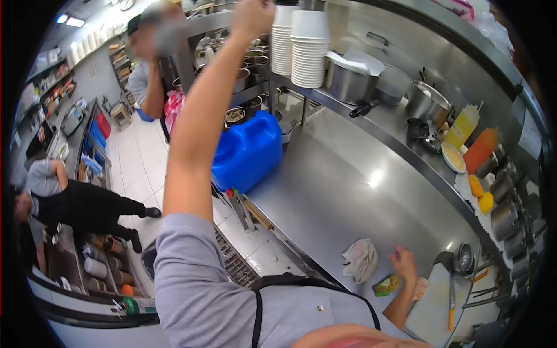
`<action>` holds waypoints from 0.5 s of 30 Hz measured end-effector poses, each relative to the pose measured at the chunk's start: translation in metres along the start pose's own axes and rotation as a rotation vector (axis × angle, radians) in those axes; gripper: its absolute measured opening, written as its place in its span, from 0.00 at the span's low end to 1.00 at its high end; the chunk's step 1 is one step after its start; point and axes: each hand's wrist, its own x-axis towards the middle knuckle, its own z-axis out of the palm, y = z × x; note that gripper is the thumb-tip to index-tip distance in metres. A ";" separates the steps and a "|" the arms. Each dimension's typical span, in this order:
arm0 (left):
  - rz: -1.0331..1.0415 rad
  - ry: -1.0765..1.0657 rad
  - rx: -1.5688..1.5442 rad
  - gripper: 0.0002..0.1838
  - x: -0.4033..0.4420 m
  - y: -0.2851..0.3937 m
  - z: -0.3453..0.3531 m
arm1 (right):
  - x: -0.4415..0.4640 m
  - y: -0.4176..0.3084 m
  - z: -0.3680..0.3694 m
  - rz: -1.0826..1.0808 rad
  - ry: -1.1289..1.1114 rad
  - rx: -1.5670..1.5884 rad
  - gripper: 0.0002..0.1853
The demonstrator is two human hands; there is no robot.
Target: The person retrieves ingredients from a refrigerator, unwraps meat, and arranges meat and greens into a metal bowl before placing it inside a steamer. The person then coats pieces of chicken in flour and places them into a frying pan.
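My left hand [253,18] is raised high at the top edge, beside the stacked white bowls [309,55]. Its fingers look curled closed, and whatever they may hold is cut off by the frame. Low on the right, my right hand [404,264] hovers over or rests on the steel counter [331,180], fingers loosely apart and holding nothing visible. Just left of it lies a crumpled whitish cloth [360,260]. A green and yellow item [386,285], perhaps a sponge, sits by the right wrist.
A blue jerrycan [249,151] stands at the counter's far left corner. A yellow-handled knife [452,301] lies on a white cutting board [429,307]. The shelf holds a steel pot [351,81] and squeeze bottles [464,124]. Two other people [87,200] [148,81] stand on the left.
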 end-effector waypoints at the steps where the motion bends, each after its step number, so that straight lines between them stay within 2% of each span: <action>1: -0.155 -0.043 -0.063 0.15 0.028 0.000 -0.007 | 0.006 -0.008 0.006 -0.021 0.030 0.058 0.21; 2: -0.127 -0.047 -0.071 0.15 0.058 -0.019 -0.002 | 0.019 -0.018 0.012 -0.012 0.048 0.080 0.21; 5: 0.283 0.085 0.364 0.11 0.123 -0.088 0.023 | 0.038 -0.045 0.027 -0.011 0.045 0.088 0.20; 7: 0.085 -0.122 0.372 0.11 0.152 -0.097 0.030 | 0.050 -0.064 0.038 0.043 0.007 0.213 0.21; 9: 0.144 -0.119 0.294 0.10 0.197 -0.164 0.078 | 0.051 -0.080 0.044 0.115 0.030 0.265 0.21; 10: 0.050 -0.265 0.196 0.10 0.207 -0.176 0.088 | 0.057 -0.088 0.045 0.157 0.058 0.311 0.21; 11: -0.030 -0.558 0.002 0.13 0.263 -0.265 0.144 | 0.054 -0.097 0.048 0.191 0.064 0.319 0.21; 13: 0.262 -0.694 0.292 0.15 0.280 -0.279 0.170 | 0.051 -0.112 0.058 0.376 0.098 0.159 0.22; 15: 0.328 -0.775 0.311 0.15 0.278 -0.277 0.191 | 0.050 -0.100 0.083 0.384 0.080 0.127 0.22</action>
